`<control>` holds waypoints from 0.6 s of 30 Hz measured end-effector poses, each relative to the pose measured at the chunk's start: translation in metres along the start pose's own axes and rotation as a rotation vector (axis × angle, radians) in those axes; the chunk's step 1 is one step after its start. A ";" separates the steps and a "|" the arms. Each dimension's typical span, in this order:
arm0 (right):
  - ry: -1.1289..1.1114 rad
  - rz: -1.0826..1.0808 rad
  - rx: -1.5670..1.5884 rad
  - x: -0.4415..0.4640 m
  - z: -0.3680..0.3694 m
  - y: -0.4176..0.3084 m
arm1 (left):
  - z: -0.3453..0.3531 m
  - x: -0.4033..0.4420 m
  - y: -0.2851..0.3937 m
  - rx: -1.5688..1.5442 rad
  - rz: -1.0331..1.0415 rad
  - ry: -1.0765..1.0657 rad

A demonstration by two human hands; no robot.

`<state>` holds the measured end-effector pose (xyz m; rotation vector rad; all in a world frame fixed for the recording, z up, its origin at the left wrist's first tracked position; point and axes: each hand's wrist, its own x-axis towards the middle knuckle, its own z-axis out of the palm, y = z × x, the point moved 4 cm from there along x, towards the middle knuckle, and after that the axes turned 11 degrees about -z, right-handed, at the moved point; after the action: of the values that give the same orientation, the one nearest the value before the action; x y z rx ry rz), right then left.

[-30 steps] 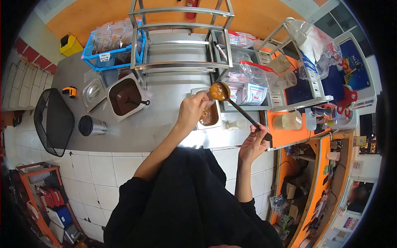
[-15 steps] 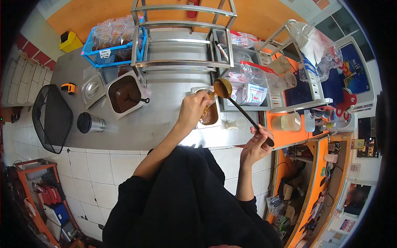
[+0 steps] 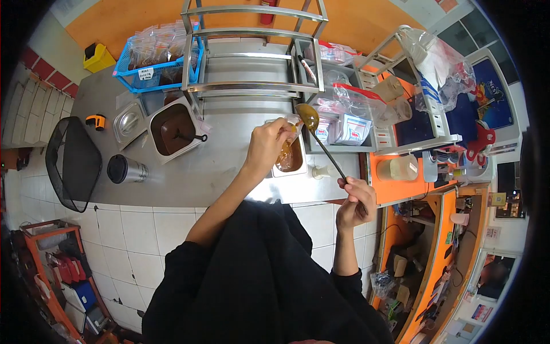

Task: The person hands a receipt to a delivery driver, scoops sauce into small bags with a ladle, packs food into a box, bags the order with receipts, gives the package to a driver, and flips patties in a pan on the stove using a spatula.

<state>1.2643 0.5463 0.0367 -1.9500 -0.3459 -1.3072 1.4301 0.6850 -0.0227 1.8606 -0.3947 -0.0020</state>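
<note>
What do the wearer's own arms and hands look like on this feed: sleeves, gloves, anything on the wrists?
Both the left hand and the right hand are ungloved. The left sleeve and right sleeve are plain black, leaving the forearms bare. I see no watch or bracelet on either wrist.

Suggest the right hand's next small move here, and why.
Probably let the ladle drain at the mouth of the clear bag: the right hand holds it tilted there, sauce coats its bowl, and the left hand pinches the bag over the metal pan.
</note>
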 end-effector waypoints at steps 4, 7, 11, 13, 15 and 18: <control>-0.054 -0.086 -0.005 0.008 0.004 -0.004 | 0.001 0.001 -0.005 -0.036 0.001 -0.004; -0.061 -0.083 0.009 0.008 0.005 -0.003 | -0.001 0.002 -0.003 -0.015 -0.036 -0.019; -0.047 -0.070 -0.018 0.005 0.003 0.001 | -0.002 0.001 0.001 -0.030 0.013 0.003; -0.015 -0.015 -0.019 -0.002 0.002 0.007 | -0.001 0.001 -0.001 -0.004 0.007 0.006; 0.091 0.107 0.049 -0.011 0.002 0.016 | -0.001 0.001 -0.001 0.002 -0.003 0.001; 0.209 0.197 0.149 -0.022 0.003 0.028 | -0.002 -0.001 0.001 -0.013 -0.026 -0.007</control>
<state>1.2733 0.5335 0.0046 -1.6614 -0.1398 -1.3022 1.4297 0.6871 -0.0213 1.8535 -0.3744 -0.0286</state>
